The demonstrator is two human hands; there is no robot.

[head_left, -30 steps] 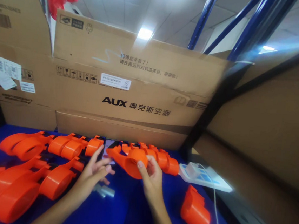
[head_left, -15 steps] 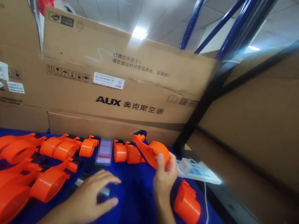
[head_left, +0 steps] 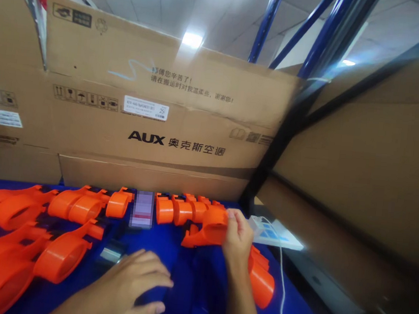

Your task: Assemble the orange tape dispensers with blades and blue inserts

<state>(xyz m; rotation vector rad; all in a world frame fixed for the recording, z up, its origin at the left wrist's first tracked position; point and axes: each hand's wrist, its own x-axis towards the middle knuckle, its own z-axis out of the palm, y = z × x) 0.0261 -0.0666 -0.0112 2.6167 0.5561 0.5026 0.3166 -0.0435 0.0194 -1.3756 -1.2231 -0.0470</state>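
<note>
My right hand point(head_left: 239, 235) pinches an orange tape dispenser point(head_left: 213, 227) by its ring side. The dispenser is low over the blue tabletop, its narrow end toward the left; whether it touches the surface I cannot tell. Just behind it stands a row of similar orange dispensers point(head_left: 165, 210). Another orange dispenser point(head_left: 262, 283) lies to the right, partly hidden by my forearm. My left hand point(head_left: 132, 285) hovers over the table with fingers apart and nothing in it. Close to its fingers lies a small dark and silvery object point(head_left: 111, 253), its kind unclear.
Several more orange dispensers point(head_left: 8, 271) cover the left of the blue table point(head_left: 177, 299). A phone point(head_left: 142, 210) with a blurred screen stands at the back. Behind rises a large cardboard box point(head_left: 179, 166). A white cable point(head_left: 281, 287) runs down the right beside a white board point(head_left: 279, 239).
My right hand has lowered the tape dispenser from a raised tilt to near the tabletop, in front of the back row. My left hand stays open and nearly still. The view has shifted slightly.
</note>
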